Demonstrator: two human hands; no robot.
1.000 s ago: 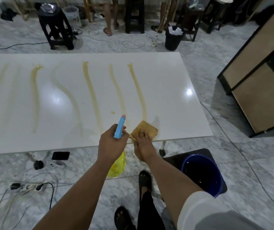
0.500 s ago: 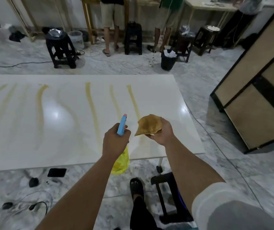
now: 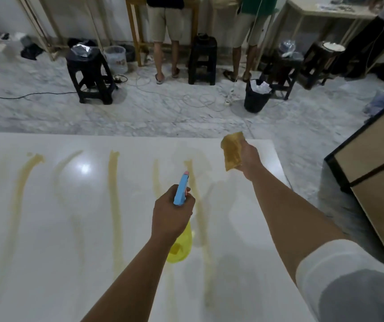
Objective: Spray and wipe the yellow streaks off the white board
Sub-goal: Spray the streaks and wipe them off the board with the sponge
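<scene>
White board (image 3: 47, 228) filling the lower left and centre as a glossy tabletop, marked with long yellow streaks (image 3: 114, 205) running from far edge toward the near side: strong ones left of centre and in the middle, paler ghosted ones at far left and near the right end. Marble floor (image 3: 163, 112) beyond, strewn with cables. Tan cabinet with black edging (image 3: 376, 182) at right. Black stools (image 3: 89, 73) along the far side, one carrying a crumpled foil-like bag. Black waste bin (image 3: 256, 98) on the floor with white paper sticking out of the top. Clear plastic tub (image 3: 115, 58) behind the left stool, contents not discernible. Right hand (image 3: 249, 158) raised over the far right corner of the board, grip closed around a folded tan cloth (image 3: 231, 151), held off the surface. Left hand (image 3: 172, 214) above the board's middle, grip wrapped round the neck of a spray bottle (image 3: 181, 247): translucent yellow body hanging below the fist with yellowish liquid low inside, blue trigger head with a pink tip pointing toward the far edge, over the streak just right of centre
</scene>
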